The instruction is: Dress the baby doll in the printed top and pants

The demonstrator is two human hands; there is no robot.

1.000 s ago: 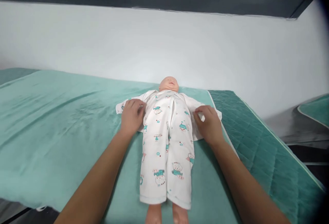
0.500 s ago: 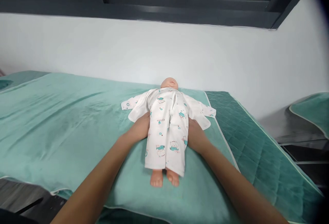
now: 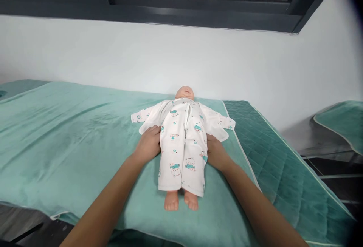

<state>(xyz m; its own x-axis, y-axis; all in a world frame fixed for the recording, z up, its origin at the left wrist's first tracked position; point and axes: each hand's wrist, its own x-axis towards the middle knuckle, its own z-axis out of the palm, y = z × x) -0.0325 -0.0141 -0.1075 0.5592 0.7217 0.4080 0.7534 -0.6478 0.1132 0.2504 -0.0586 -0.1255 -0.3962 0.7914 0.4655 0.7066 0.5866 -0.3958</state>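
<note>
A baby doll [image 3: 185,93] lies on its back on a light green bed cover [image 3: 85,145], feet [image 3: 171,201] towards me. It wears white printed pants [image 3: 172,152] that reach high up its front. A white long-sleeved top [image 3: 153,120] with spread sleeves fans out on both sides of it. My left hand [image 3: 149,143] is closed at the left edge of the pants, thumb side up. On the opposite edge, my right hand [image 3: 217,152] is closed too, its fingertips hidden behind the cloth.
A darker green quilted mattress cover [image 3: 266,156] extends to the right. Behind the bed rises a white wall [image 3: 113,54] beneath a dark barred window frame [image 3: 198,14]. Another green-covered surface [image 3: 343,122] and dark metal framing [image 3: 337,175] stand at the far right.
My left hand has come out from under the doll's side, so its fingers now show. The right hand still lies at the other edge. The view has shifted slightly.
</note>
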